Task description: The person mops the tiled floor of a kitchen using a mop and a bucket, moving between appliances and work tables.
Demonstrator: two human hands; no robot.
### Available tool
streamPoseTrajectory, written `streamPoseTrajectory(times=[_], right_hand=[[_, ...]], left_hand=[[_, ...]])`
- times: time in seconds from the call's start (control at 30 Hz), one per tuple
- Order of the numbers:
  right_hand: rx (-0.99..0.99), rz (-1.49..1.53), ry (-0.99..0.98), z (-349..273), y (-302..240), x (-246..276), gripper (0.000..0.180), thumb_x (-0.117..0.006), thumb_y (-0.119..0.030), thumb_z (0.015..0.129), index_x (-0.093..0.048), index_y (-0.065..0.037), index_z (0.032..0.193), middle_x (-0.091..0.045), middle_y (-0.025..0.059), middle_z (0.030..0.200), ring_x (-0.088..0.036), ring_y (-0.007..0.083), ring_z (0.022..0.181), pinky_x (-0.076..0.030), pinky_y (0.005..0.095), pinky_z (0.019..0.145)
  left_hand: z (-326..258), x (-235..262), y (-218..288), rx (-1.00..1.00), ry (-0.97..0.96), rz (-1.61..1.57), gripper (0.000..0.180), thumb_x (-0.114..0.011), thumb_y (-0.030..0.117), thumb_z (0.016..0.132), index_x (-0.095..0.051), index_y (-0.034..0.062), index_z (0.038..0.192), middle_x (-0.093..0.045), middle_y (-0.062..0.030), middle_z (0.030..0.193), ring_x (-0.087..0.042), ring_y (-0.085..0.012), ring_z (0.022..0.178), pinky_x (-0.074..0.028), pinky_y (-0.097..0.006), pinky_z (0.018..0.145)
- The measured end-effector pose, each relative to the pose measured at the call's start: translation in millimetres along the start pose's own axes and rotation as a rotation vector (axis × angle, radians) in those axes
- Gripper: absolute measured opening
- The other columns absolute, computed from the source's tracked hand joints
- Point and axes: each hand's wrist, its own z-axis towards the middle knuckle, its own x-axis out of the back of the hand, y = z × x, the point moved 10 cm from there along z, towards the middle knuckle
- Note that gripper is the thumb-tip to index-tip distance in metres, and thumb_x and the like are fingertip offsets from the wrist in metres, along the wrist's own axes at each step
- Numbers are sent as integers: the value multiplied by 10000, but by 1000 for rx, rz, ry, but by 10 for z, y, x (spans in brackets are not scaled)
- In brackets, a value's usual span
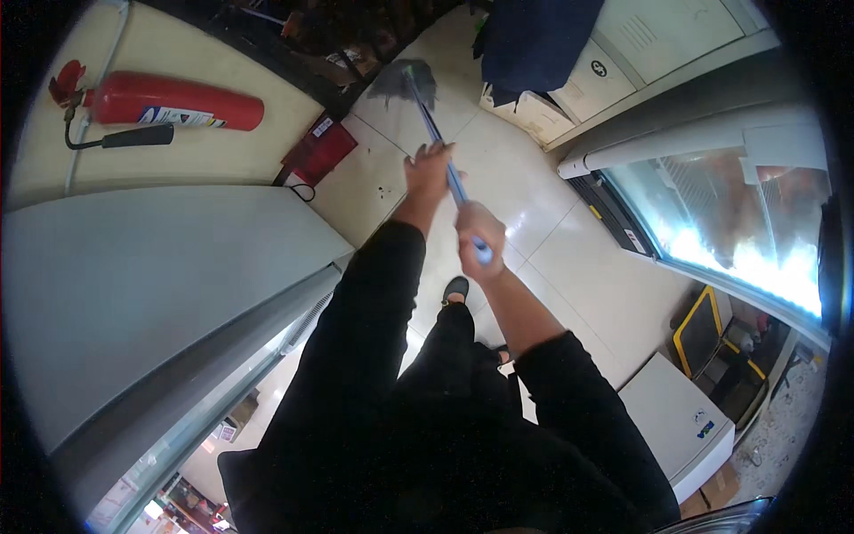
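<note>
A mop with a pale blue pole [456, 184] slants away from me across the tiled floor. Its dark grey mop head [405, 84] is spread on the tiles at the far end and looks slightly blurred. My right hand [480, 238] is closed round the near end of the pole, with the tip poking out below the fist. Farther up the pole, my left hand [429, 171] holds it loosely, its fingers partly spread around the shaft. Both arms wear black sleeves.
A red fire extinguisher [178, 102] is at the left wall, above a grey cabinet top [169, 294]. Cream lockers [623, 53] with dark clothing [538, 44] stand far right. A lit glass-front fridge [738, 214] and a white box-shaped appliance [672, 414] are at right.
</note>
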Motion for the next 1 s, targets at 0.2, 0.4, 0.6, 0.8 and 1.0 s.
streamPoseTrajectory(times=[0.2,0.4,0.6,0.8,1.0], right_hand=[[-231,-4,-142,-282,-479,458,202,-573,-160,747,-461,-67,606,-469,90,609,-460,276,596,-374,398,627],[-501,121,-100,-162,-2102,1390,585,-586,-518,840,-360,-92,508,-410,27,482,-388,178,451,-310,341,506],[-387,346,-223,-201,-2066,858,575,-597,-501,845,-350,-112,502,-399,19,467,-419,217,444,-328,358,519],[-327,290,-204,-755,-1460,558,216,-536,-160,764,-450,-67,590,-472,90,594,-480,282,588,-389,386,589],[-459,255,-183,-1173,-1962,1059,309,-539,-216,828,-455,-49,582,-475,102,594,-460,279,592,-381,388,622]], left_hand=[[-489,-271,530,-300,43,62,432,-681,487,761,-643,127,999,-568,-106,1229,-479,-308,1222,-243,-664,1023],[-1908,-82,1979,-627,-116,-486,253,-647,319,810,-575,106,696,-580,-60,686,-589,-278,742,-463,-411,812],[-2132,98,1403,-774,32,-662,107,-656,169,710,-557,155,673,-547,-27,648,-574,-255,693,-437,-375,672],[-1777,-327,558,-567,85,-260,82,-660,161,635,-581,175,618,-586,-37,718,-569,-271,774,-446,-381,723],[-2356,-783,1170,-580,-216,-256,47,-667,138,648,-642,177,656,-636,-45,780,-592,-269,827,-458,-395,770]])
